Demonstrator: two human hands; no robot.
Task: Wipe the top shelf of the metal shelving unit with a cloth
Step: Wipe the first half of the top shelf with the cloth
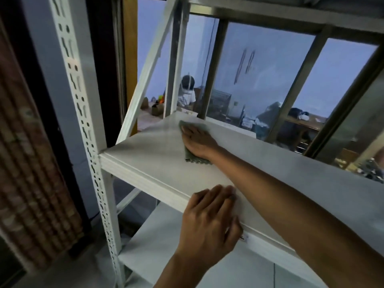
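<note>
The white metal shelf [149,150] runs from centre left to lower right. A grey-green cloth [193,157] lies flat on it near the far left corner. My right hand [197,140] presses down on the cloth with flat fingers, and my arm stretches across the shelf from the right. The cloth shows beyond my fingertips and below my palm. My left hand [209,221] rests on the shelf's front edge with its fingers curled over the rim.
A perforated white upright [83,125] stands at the shelf's front left corner, with a diagonal brace [145,73] behind it. A lower shelf [158,231] sits underneath. Behind the unit is a window frame [295,90]; a person sits in the room beyond.
</note>
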